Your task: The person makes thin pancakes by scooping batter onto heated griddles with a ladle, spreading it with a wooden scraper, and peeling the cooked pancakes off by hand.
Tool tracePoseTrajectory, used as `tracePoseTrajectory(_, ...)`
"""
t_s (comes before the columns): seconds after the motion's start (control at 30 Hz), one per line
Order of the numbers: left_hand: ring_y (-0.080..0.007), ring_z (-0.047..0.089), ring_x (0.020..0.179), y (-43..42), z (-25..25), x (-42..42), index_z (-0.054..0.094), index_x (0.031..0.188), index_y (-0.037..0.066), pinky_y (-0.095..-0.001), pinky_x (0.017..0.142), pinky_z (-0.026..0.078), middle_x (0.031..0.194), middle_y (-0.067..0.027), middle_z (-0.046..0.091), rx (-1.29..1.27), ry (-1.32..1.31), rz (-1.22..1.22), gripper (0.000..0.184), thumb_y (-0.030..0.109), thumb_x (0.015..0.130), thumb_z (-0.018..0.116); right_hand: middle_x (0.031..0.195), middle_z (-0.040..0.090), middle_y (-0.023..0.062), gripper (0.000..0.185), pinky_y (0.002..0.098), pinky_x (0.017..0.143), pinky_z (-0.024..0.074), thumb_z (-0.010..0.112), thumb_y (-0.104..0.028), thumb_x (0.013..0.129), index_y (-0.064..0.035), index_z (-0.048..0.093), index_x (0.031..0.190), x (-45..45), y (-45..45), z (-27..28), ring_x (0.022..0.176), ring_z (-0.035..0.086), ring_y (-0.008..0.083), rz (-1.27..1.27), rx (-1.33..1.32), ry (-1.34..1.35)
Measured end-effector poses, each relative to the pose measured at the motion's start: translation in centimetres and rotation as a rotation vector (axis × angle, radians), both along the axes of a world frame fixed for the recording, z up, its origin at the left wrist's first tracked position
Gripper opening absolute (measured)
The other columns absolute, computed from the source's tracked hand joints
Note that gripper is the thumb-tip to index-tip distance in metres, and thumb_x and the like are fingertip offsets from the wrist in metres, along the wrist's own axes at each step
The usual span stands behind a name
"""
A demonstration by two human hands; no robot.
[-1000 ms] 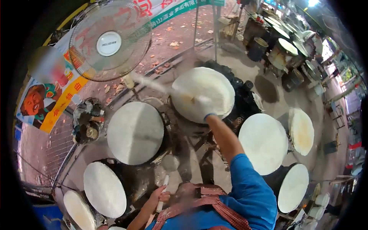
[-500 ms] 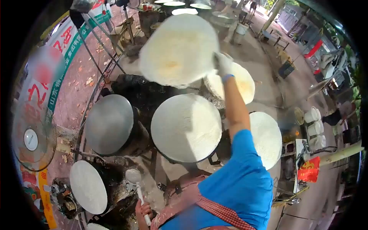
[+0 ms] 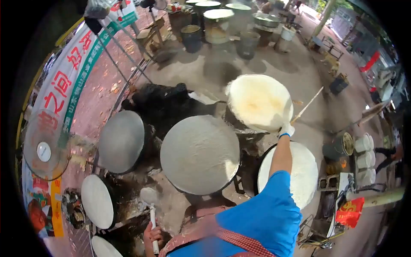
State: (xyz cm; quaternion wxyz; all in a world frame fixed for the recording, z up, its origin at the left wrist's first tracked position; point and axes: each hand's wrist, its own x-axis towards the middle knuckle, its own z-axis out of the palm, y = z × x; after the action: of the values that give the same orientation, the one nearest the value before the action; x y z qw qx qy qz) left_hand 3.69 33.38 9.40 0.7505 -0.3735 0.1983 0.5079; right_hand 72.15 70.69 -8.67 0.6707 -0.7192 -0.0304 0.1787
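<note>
My left hand [image 3: 153, 234] is closed around the white handle of a ladle [image 3: 149, 195], whose round bowl is coated with pale batter. In a white glove, my right hand [image 3: 287, 129] is at the near right edge of a large round flatbread [image 3: 259, 103], which lies on a low stand. A thin pale wooden stick [image 3: 309, 104] extends up and right from this glove; the fingers are small and partly hidden. Below my right forearm is a batter-covered round griddle [image 3: 302, 171]. Another large batter-covered griddle [image 3: 200, 154] stands in front of me.
To the left are a bare grey griddle [image 3: 122, 141], a white-coated griddle [image 3: 97, 201] and a fan [image 3: 44, 151]. Black ash or coal [image 3: 160, 105] lies behind them. White buckets [image 3: 365, 159] stand at the right, near a red bag [image 3: 350, 212]. Several drums [image 3: 217, 28] stand farther back.
The large flatbread that was raised in my right hand now lies flat on the stand. My right hand has moved down and right, and the stick now shows beside it. My left hand keeps the ladle.
</note>
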Motion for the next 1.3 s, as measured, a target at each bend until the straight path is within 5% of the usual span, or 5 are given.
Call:
tracePoseTrajectory(0.47,-0.0078,0.035,0.034,-17.0,-1.8,9.4,0.048,0.087,0.01,-0.0225,0.03,0.031,0.048,0.0026,0.038,0.056,0.581,0.382,0.032,0.038,0.095,0.034,0.123,0.049,0.0191,0.059,0.0303,0.097,0.0356,0.05,-0.04,0.088,0.0023,0.041,0.128,-29.7,-1.9,8.2,0.111,0.048,0.0276,1.328,-0.237,-0.727)
tracePoseTrajectory(0.6,-0.0058,0.031,0.034,-25.0,-2.7,13.8,0.033,0.056,0.013,-0.0195,0.031,0.028,0.045,0.0044,0.03,0.112,0.164,0.9,0.045,0.039,0.093,0.039,0.066,0.049,0.0015,0.029,0.0249,0.043,0.0351,0.058,-0.031,0.085,-0.0057,0.059,0.099,-52.1,-15.2,8.6,0.053,0.045,0.0099,2.044,-0.043,-0.162)
tracePoseTrajectory(0.87,-0.0057,0.038,0.042,-44.0,-0.1,30.3,0.037,0.121,0.017,-0.016,0.03,0.026,0.063,-0.0006,0.041,-0.345,1.018,1.53,0.037,0.01,0.087,0.05,0.071,0.059,0.0053,0.029,0.0303,0.054,0.0438,0.063,-0.021,0.079,0.0023,0.061,0.096,-69.2,-57.4,16.2,0.058,0.053,0.0142,3.334,0.651,-0.707)
tracePoseTrajectory(1.17,-0.0115,0.04,0.034,-70.9,-24.6,36.4,0.046,0.096,0.004,-0.0237,0.03,0.032,0.052,-0.0023,0.042,-0.865,0.469,1.586,0.016,0.013,0.084,0.05,0.078,0.063,0.0195,0.023,0.0418,0.069,0.0491,0.05,-0.018,0.07,-0.0051,0.067,0.078,-60.6,-97.8,11.2,0.074,0.063,0.0352,2.571,2.45,-2.507)
tracePoseTrajectory(1.3,-0.0134,0.039,0.032,-73.9,-27.2,36.5,0.042,0.086,-0.008,-0.0268,0.029,0.034,0.047,-0.0046,0.04,-1.086,0.408,1.195,0.018,0.011,0.086,0.045,0.08,0.064,0.018,0.035,0.0419,0.072,0.048,0.054,-0.041,0.076,-0.0094,0.065,0.084,-60.2,-98.7,12.9,0.08,0.062,0.0334,3.028,1.713,-2.542)
